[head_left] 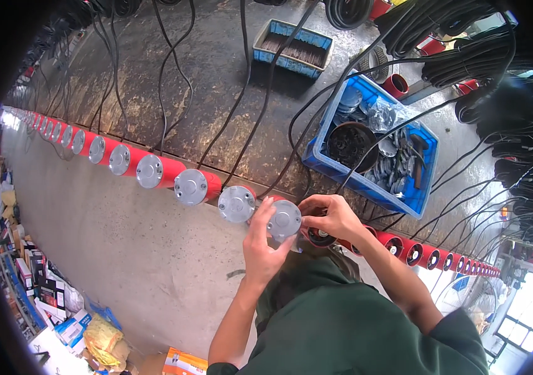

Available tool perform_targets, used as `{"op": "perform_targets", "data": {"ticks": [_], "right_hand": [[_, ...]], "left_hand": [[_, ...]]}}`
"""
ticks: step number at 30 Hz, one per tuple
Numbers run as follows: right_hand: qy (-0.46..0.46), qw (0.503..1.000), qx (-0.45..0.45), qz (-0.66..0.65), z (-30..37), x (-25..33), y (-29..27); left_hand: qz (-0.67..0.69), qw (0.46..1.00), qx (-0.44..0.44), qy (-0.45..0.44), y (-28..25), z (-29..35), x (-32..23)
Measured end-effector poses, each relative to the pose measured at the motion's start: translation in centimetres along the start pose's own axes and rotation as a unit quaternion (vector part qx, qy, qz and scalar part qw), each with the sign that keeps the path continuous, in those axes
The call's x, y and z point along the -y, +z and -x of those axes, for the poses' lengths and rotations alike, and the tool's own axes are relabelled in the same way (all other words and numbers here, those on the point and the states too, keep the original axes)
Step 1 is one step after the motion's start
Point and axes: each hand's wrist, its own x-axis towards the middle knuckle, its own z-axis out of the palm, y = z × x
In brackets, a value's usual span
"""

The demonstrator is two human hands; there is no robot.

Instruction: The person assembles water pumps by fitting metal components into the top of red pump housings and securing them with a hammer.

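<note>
My left hand (262, 245) grips a round silver end cap (284, 219) by its edge, thumb below and fingers above. The cap sits against the end of a red cylinder at the table's front edge. On its right side, my right hand (334, 217) is closed, thumb and fingers pinched at the cap's rim; whatever is between them is too small to make out. Just below the right hand is an uncapped red cylinder (321, 237) with a dark inside. Left of my hands, another capped red cylinder (237, 204) lies in the row.
Capped red cylinders run off to the left, open ones (393, 249) to the right. Black cables trail across the worn table (135, 69). A blue crate (366, 181) holds silver caps, a dark bowl and a hammer. Beyond stands a small blue bin (292, 65) of thin brownish pieces.
</note>
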Motion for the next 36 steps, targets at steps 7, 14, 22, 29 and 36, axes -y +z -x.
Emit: {"op": "perform_targets", "data": {"ticks": [7, 14, 22, 29, 36], "right_hand": [[-0.006, 1.000, 0.000, -0.013, -0.1, -0.3, 0.0], [-0.014, 1.000, 0.006, -0.014, 0.0, -0.5, 0.1], [-0.045, 0.999, 0.001, -0.017, 0.4, -0.6, -0.4], [-0.090, 0.988, -0.114, 0.041, -0.2, 0.8, 1.6], [-0.142, 0.939, -0.189, 0.248, -6.2, 1.7, 5.9]], "left_hand": [[-0.040, 0.999, -0.011, 0.022, 0.0, -0.4, -0.1], [-0.049, 0.999, 0.005, 0.020, -0.1, -0.3, 0.1], [-0.077, 0.995, 0.016, 0.069, 0.1, 0.1, 2.2], [-0.051, 0.996, 0.009, 0.067, 0.1, 0.7, 2.3], [0.182, 0.966, -0.060, -0.174, 1.1, 3.7, 2.6]]}}
